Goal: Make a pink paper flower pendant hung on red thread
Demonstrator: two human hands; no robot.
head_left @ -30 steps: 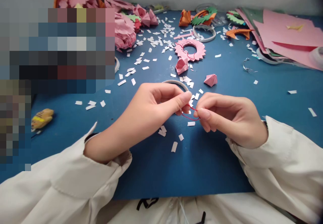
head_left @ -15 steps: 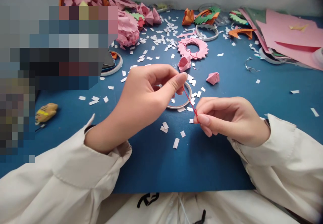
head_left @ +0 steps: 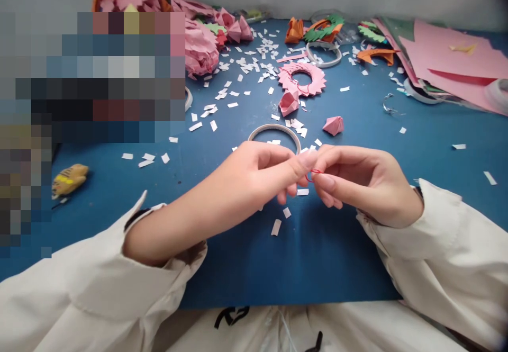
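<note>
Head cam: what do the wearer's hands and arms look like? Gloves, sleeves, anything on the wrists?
No gloves: the left hand and right hand are bare, no rings visible. The left sleeve and right sleeve are long, loose, off-white, with wide cuffs. A dark band shows inside the left cuff; unclear what it is.

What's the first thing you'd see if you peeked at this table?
Two hands meet at the middle of the blue table: the left hand and right hand pinch a small loop of red thread between them. Behind them lies a spiky pink paper wreath amid white paper scraps, with pink paper sheets stacked far right.
</note>
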